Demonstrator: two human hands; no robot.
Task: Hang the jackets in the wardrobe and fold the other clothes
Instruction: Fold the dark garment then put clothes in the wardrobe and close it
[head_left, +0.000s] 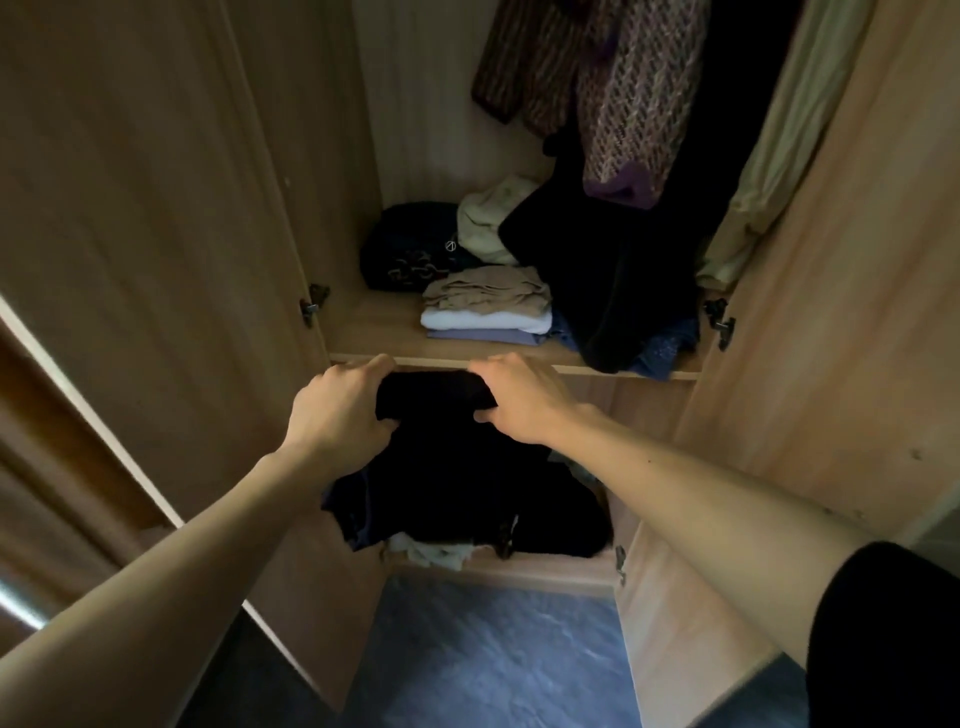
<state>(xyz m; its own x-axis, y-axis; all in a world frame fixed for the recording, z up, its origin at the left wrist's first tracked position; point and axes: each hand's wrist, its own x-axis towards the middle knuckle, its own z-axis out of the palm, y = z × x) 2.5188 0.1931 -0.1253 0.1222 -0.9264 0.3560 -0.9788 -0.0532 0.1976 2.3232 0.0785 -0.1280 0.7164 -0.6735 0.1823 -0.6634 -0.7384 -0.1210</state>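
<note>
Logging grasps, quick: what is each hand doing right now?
Left hand: closed on the black garment.
Right hand: closed on the same black garment.

A folded stack (487, 306) sits on the wardrobe shelf (374, 319), a bag (410, 247) far-left of it, hanging knitwear (634, 93) above right.

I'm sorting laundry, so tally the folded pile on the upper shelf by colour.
Beige: 1
White: 1
Lavender: 1
Total: 3 folded pieces in the stack at the shelf's front.
</note>
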